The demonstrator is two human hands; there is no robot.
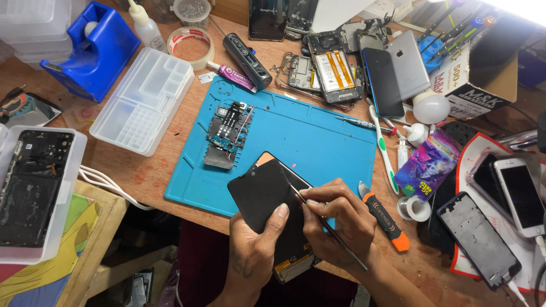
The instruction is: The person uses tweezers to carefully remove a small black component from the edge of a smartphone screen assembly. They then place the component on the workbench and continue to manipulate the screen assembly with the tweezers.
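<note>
Holding a black phone screen panel (263,196) in my left hand (254,250), I have the fingers curled up behind it and the thumb pressed flat on its dark front face, so that hand is closed firmly around the panel. It sits tilted, its lower end hanging past the near edge of the blue work mat (318,142) and over the front of the wooden table (142,170). My right hand (341,219) is pinched shut on a thin metal tool (330,230), fingers bunched together near its tip, and that tip touches the right edge of the panel just beside my left thumb; the long shaft runs back over my wrist. Just to the right of that hand lies a black and orange pry tool (384,219), apart from my fingers. Farther up the mat rests a bare phone frame with a circuit board (229,133), well away from both hands. A clear plastic parts tray (145,99) sits left of the mat, with a blue tape dispenser (94,48) beyond it. Along the back of the mat lie several opened phones (335,68), and a white toothbrush (384,145) rests along the mat's right edge. More handsets (515,196) lie at the far right.
</note>
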